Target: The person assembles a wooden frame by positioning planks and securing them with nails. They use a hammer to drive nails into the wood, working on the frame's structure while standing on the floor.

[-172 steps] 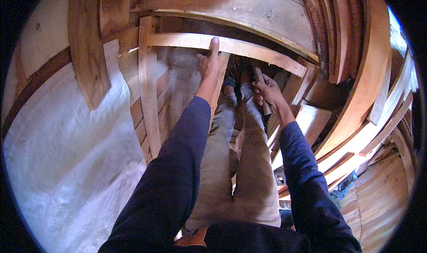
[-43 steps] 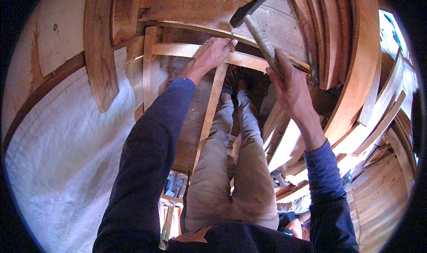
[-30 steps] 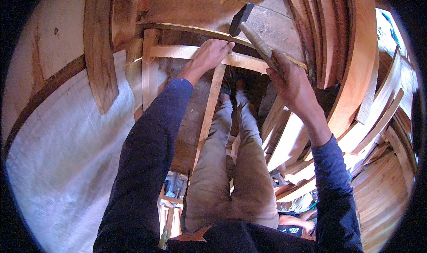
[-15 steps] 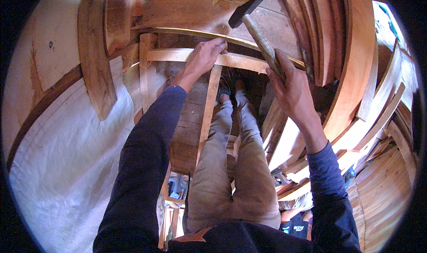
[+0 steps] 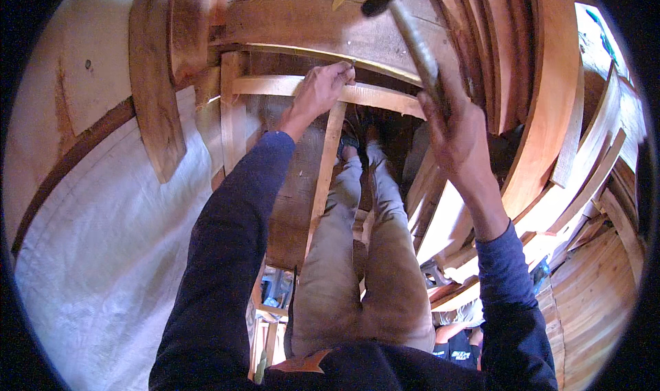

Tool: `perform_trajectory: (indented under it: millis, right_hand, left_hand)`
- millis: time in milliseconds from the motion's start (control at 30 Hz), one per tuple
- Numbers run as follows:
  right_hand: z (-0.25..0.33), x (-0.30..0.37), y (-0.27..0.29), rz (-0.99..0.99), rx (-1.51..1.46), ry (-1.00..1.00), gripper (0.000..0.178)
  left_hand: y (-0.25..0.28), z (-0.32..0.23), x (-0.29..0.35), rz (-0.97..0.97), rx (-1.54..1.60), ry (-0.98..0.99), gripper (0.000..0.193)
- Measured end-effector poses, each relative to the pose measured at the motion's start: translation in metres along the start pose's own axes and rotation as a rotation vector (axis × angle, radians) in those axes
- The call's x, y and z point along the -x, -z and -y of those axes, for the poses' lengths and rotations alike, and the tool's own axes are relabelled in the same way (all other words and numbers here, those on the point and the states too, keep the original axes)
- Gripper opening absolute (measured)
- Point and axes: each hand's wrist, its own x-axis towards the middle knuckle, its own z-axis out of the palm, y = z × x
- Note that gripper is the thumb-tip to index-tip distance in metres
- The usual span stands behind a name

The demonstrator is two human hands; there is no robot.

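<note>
My left hand (image 5: 320, 95) is closed in a pinch at the far side of a pale wooden crossbar (image 5: 392, 99). At its fingertips a thin, dark, nail-like tip shows; most of it is hidden. My right hand (image 5: 462, 140) is wrapped round the handle of a hammer (image 5: 416, 46), raised to the right of the left hand. Its dark head, blurred by motion, is up near the top of the view, apart from the wood. From the crossbar a narrow wooden strip (image 5: 323, 171) runs back toward me, beside my legs.
Curved planks (image 5: 543, 81) crowd the right side. A white sheet (image 5: 110, 246) covers the lower left, beneath a hanging board (image 5: 157, 88). Behind the crossbar is a broad plank wall (image 5: 302, 26). Another person (image 5: 459, 346) shows in part at the lower right.
The hammer has risen, its head now partly at the top edge, and my right hand has shifted slightly right. My left hand keeps its pinch at the crossbar.
</note>
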Motion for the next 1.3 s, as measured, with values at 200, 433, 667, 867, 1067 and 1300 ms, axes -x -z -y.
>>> perform_trajectory:
  millis: [200,433,667,867,1067,1300]
  right_hand:
    - [-0.022,0.002,-0.004,0.213,0.057,0.047,0.035]
    - [-0.020,0.008,-0.013,-0.024,-0.026,-0.017,0.035]
    - [-0.005,0.004,-0.009,0.071,-0.042,-0.052,0.038]
    - [-0.026,0.013,-0.008,0.150,0.073,0.072,0.041]
    - [-0.033,0.066,-0.003,0.049,-0.154,-0.303,0.046]
    - [-0.058,0.136,-0.006,0.120,-0.220,-0.615,0.049]
  left_hand:
    - [0.000,-0.016,-0.004,0.057,-0.001,0.008,0.028]
    - [0.002,-0.009,-0.004,0.047,0.015,0.014,0.025]
    - [-0.001,-0.007,-0.001,0.005,0.002,-0.001,0.023]
    - [0.000,-0.005,-0.001,0.027,-0.004,-0.014,0.023]
    - [-0.002,-0.002,0.033,-0.313,-0.087,0.038,0.028]
    - [-0.049,0.035,0.083,-0.549,0.920,0.832,0.070]
